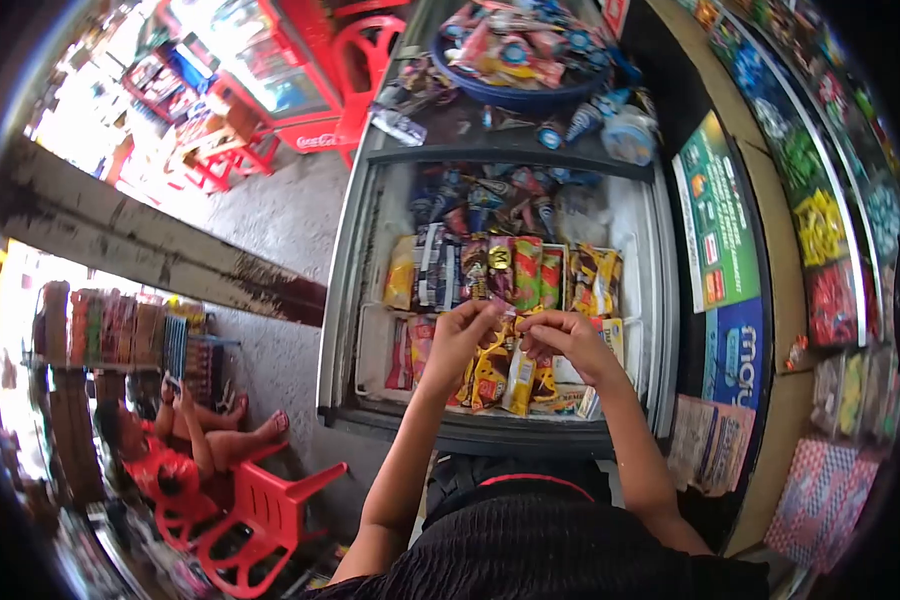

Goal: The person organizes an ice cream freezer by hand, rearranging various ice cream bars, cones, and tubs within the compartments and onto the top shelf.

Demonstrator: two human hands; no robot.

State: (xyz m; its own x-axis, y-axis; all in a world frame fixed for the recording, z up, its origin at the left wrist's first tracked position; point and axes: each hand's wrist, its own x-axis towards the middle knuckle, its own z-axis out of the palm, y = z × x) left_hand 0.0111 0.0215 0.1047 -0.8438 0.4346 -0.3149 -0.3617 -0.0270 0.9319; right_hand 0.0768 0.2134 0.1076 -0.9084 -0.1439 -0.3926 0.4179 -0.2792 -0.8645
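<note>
An open chest freezer (342,330) holds rows of wrapped ice creams. My left hand (467,335) and my right hand (567,340) are close together above its front part, fingers pinched. Between the fingertips there seems to be something small and pinkish, too small to make out. Yellow and brown packets (490,375) lie below my hands. Farther back stand a dark striped packet row (435,270), green and red packets (538,275) and yellow packets (597,280). Cone-shaped packets (485,200) fill the back of the freezer.
A blue basin (515,95) heaped with wrapped cones stands beyond the opening, beside a clear tub (630,137). Hanging snack packets (820,225) line the right. At lower left a person (165,455) sits on a red chair (270,510). A beam (160,235) crosses the left.
</note>
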